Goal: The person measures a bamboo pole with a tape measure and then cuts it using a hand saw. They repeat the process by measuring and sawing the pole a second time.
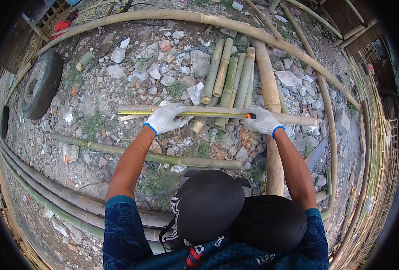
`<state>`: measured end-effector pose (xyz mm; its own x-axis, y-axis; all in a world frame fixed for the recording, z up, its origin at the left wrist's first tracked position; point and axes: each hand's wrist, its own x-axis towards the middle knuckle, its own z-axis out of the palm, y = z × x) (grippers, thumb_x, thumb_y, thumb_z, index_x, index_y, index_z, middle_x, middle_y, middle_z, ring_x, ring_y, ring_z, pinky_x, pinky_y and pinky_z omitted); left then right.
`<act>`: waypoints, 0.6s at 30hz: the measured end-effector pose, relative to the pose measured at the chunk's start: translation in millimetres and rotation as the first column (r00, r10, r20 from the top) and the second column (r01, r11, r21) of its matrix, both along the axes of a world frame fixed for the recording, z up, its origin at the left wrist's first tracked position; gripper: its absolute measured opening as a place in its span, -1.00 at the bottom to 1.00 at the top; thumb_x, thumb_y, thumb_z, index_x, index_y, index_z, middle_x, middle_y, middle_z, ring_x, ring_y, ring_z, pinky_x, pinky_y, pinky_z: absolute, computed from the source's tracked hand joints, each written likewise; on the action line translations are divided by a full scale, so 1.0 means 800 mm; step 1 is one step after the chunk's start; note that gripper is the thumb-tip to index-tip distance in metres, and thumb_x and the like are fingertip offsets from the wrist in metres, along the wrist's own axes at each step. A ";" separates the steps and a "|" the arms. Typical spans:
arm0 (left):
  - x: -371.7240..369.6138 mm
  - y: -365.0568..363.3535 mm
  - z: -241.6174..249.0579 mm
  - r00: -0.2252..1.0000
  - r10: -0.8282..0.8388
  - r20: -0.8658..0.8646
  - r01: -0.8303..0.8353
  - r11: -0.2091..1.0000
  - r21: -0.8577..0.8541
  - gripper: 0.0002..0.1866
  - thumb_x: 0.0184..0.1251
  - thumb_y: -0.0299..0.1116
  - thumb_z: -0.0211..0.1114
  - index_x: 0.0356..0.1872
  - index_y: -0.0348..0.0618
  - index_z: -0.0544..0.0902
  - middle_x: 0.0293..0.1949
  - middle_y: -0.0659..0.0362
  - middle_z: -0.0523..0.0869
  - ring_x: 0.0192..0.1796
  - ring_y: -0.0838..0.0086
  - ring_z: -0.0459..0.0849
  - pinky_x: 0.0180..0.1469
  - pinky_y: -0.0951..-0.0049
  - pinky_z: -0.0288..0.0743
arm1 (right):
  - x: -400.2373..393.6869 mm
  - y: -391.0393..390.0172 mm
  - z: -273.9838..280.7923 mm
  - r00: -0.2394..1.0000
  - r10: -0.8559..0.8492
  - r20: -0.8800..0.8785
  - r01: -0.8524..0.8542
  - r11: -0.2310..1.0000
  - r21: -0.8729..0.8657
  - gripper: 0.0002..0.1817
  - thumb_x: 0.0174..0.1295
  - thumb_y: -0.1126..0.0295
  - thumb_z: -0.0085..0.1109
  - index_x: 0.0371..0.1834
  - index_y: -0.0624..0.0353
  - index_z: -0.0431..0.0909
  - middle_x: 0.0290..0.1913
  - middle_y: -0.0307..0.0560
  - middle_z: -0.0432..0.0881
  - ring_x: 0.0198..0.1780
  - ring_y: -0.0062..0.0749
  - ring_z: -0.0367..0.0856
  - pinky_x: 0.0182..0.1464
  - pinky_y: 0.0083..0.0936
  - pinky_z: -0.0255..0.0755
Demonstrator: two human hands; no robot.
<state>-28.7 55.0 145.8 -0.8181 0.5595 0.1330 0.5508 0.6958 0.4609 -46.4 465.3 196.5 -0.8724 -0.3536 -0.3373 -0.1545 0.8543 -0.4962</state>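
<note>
A pale bamboo pole (294, 119) lies crosswise over a bundle of short green bamboo pieces (228, 78). A yellow tape measure (208, 114) is stretched flat along the pole. My left hand (165, 119), in a white glove, presses the tape against the pole near its left part. My right hand (263, 120), also gloved, pinches the tape's other end, where an orange bit shows, against the pole.
Rubble and stones cover the ground. A long bamboo pole (154, 157) lies nearer me, and a thick upright one (271, 166) runs under my right arm. An old tyre (41, 83) rests at the left. Curved long poles (172, 17) ring the area.
</note>
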 end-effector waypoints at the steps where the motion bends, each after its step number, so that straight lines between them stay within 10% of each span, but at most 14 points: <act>1: 0.000 -0.001 -0.003 1.000 0.000 0.006 0.000 1.000 0.002 -0.67 0.43 -0.22 0.29 0.11 -0.11 0.71 0.13 -0.01 0.74 0.14 -0.01 0.73 0.18 0.05 0.65 | 0.000 0.001 -0.001 1.000 0.000 0.000 0.000 1.000 0.002 -0.42 0.26 0.06 0.33 0.32 0.05 0.69 0.37 0.18 0.60 0.39 0.11 0.57 0.49 -0.21 0.41; 10: -0.006 -0.022 -0.020 0.994 -0.100 0.048 0.103 0.992 -0.071 -0.60 0.40 -0.40 0.16 0.24 -0.09 0.64 0.21 -0.08 0.68 0.21 -0.04 0.68 0.30 0.02 0.57 | 0.056 -0.012 0.003 0.980 0.122 -0.158 -0.125 0.992 -0.009 -0.39 0.22 0.13 0.34 0.35 0.10 0.64 0.43 0.21 0.50 0.42 0.16 0.54 0.50 -0.16 0.41; 18: -0.025 -0.036 -0.043 0.969 -0.227 -0.097 0.178 0.914 -0.364 -0.34 0.28 -0.43 0.36 0.44 0.13 0.44 0.37 -0.01 0.56 0.31 0.04 0.63 0.34 0.09 0.53 | 0.162 -0.024 -0.050 0.960 0.071 0.271 -0.029 0.987 -0.155 -0.38 0.32 0.08 0.37 0.40 0.10 0.57 0.25 0.20 0.60 0.30 0.11 0.57 0.40 -0.13 0.43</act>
